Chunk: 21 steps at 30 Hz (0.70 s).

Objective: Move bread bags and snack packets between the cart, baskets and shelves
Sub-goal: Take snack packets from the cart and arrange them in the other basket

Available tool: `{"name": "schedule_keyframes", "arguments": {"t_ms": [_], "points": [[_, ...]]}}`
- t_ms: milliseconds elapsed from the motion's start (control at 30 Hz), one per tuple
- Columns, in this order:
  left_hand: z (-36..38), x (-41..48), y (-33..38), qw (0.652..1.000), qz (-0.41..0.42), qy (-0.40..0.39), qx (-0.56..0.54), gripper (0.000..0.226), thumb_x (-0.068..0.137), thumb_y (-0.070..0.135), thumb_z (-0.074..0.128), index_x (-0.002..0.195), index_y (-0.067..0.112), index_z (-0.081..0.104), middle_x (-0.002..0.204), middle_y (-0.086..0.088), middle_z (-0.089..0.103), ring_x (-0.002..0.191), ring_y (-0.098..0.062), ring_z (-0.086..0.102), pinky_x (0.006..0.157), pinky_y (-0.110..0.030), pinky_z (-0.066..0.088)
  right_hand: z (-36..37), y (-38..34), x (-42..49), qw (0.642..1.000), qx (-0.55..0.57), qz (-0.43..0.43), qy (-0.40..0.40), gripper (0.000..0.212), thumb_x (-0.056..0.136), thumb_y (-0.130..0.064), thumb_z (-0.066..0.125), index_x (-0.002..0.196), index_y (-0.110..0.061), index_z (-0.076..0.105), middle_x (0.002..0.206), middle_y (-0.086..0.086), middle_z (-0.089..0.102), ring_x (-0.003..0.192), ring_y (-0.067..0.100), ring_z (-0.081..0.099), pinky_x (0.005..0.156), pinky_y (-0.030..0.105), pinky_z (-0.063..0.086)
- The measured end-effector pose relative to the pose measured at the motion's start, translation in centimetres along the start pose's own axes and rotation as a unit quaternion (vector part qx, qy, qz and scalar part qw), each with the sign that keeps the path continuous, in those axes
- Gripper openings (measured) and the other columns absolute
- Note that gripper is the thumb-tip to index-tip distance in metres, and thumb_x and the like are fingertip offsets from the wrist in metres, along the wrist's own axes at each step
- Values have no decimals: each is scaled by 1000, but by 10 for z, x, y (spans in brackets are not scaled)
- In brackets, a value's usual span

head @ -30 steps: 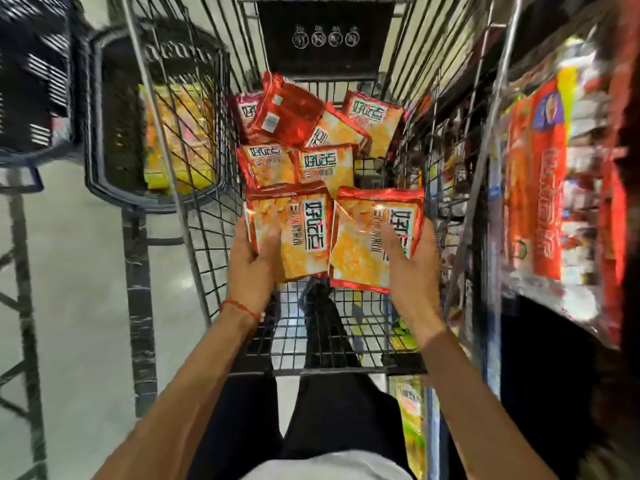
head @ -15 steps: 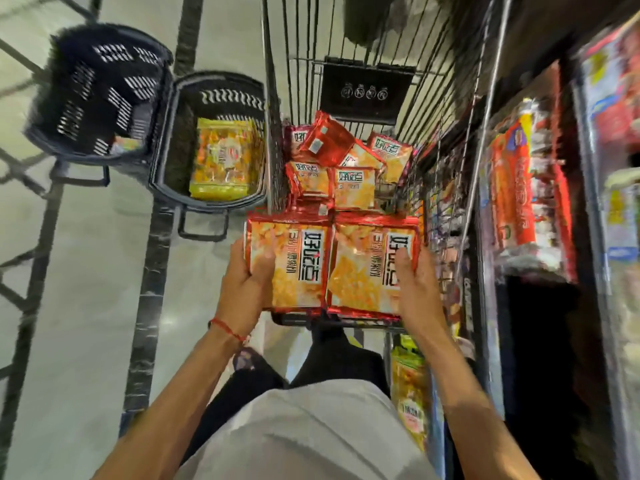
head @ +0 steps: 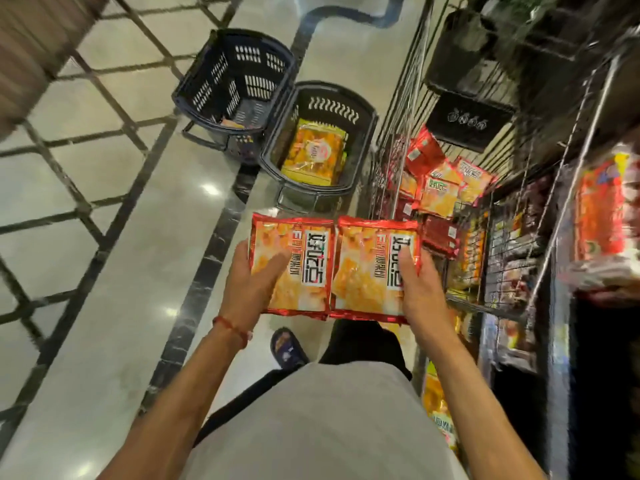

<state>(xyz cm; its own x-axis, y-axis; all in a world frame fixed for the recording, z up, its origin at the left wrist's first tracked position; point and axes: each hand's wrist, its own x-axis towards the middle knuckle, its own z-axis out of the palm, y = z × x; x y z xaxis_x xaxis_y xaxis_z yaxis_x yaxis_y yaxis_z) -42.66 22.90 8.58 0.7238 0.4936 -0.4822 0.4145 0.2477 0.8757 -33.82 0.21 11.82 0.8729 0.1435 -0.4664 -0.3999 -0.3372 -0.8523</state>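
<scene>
Head view, left hand (head: 254,280) gripping left snack packet (head: 294,268), right hand (head: 417,289) gripping right snack packet (head: 372,271), mid-frame, cart (head: 408,109) upper right

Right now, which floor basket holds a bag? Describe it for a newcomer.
Left of the wire cart, two baskets stand on the floor. It is the grey basket nearest the cart, holding a yellow bag; the blue basket beyond has slotted walls and no such bag.

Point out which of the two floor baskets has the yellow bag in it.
The grey basket right beside the cart, nearer the person: the yellow bag lies flat in it. The navy basket farther left holds no such bag.
</scene>
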Motion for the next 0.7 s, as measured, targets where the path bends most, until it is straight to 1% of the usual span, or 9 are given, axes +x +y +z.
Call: {"name": "schedule_keyframes", "arguments": {"t_ms": [67, 133, 200, 300, 367, 433, 500, 600, 700], "points": [[-21, -5, 5, 1000, 2, 22, -15, 38, 96, 26, 69, 130, 25, 51, 112, 9, 70, 88, -2, 74, 65, -20, 60, 21, -9, 0, 1000, -4, -8, -27, 31, 107, -51, 45, 130, -36, 59, 123, -11, 72, 113, 6, 69, 101, 38, 54], [-39, -5, 8, 999, 4, 42, -20, 36, 96, 24, 69, 127, 24, 52, 111, 9, 69, 87, 0, 74, 68, -22, 62, 40, -20, 3, 998, -16, -28, -44, 32, 108, -48, 45, 131, -31, 59, 120, -11, 73, 108, 2, 70, 96, 32, 54], [-56, 1, 12, 998, 3, 61, -31, 33, 97, 24, 68, 125, 25, 52, 110, 8, 68, 84, 1, 73, 65, -21, 61, 59, -30, 8, 997, -24, -39, -61, 29, 108, -45, 48, 129, -31, 60, 120, -10, 72, 105, 0, 70, 91, 27, 54], [-79, 18, 20, 995, -6, 80, -55, 38, 96, 25, 69, 131, 23, 52, 115, 5, 69, 89, -9, 75, 63, -20, 59, 88, -44, 24, 995, -23, -47, -86, 30, 106, -43, 54, 131, -29, 60, 122, -8, 73, 107, 4, 71, 89, 27, 55], [-94, 33, 26, 994, -14, 91, -59, 42, 96, 28, 69, 133, 23, 51, 118, 2, 69, 95, -15, 74, 69, -26, 63, 109, -55, 37, 994, -19, -46, -95, 31, 106, -40, 56, 133, -24, 60, 120, -6, 74, 104, 5, 73, 83, 22, 56], [-111, 55, 32, 993, -25, 95, -66, 44, 95, 30, 70, 134, 21, 51, 121, -2, 71, 98, -22, 75, 78, -39, 64, 133, -66, 55, 994, -10, -44, -102, 30, 106, -35, 56, 132, -22, 60, 116, -5, 76, 100, 5, 74, 74, 15, 56], [-123, 74, 38, 993, -31, 91, -67, 47, 95, 32, 70, 135, 21, 50, 122, -3, 71, 100, -24, 75, 83, -46, 63, 150, -75, 69, 993, -6, -38, -108, 30, 107, -34, 55, 132, -19, 60, 115, -3, 76, 100, 8, 75, 73, 16, 57], [-147, 121, 54, 994, -29, 98, -44, 47, 94, 34, 69, 135, 22, 50, 120, 1, 70, 98, -20, 75, 78, -37, 64, 189, -93, 106, 993, -2, -31, -111, 28, 106, -36, 56, 130, -21, 62, 116, -3, 77, 104, 12, 75, 77, 20, 59], [-170, 174, 79, 993, -29, 109, -17, 44, 95, 34, 70, 132, 24, 50, 116, 6, 68, 97, -15, 72, 74, -30, 62, 227, -118, 146, 993, 6, -25, -115, 30, 106, -38, 56, 133, -25, 60, 118, -8, 76, 106, 8, 74, 81, 22, 60]]}}
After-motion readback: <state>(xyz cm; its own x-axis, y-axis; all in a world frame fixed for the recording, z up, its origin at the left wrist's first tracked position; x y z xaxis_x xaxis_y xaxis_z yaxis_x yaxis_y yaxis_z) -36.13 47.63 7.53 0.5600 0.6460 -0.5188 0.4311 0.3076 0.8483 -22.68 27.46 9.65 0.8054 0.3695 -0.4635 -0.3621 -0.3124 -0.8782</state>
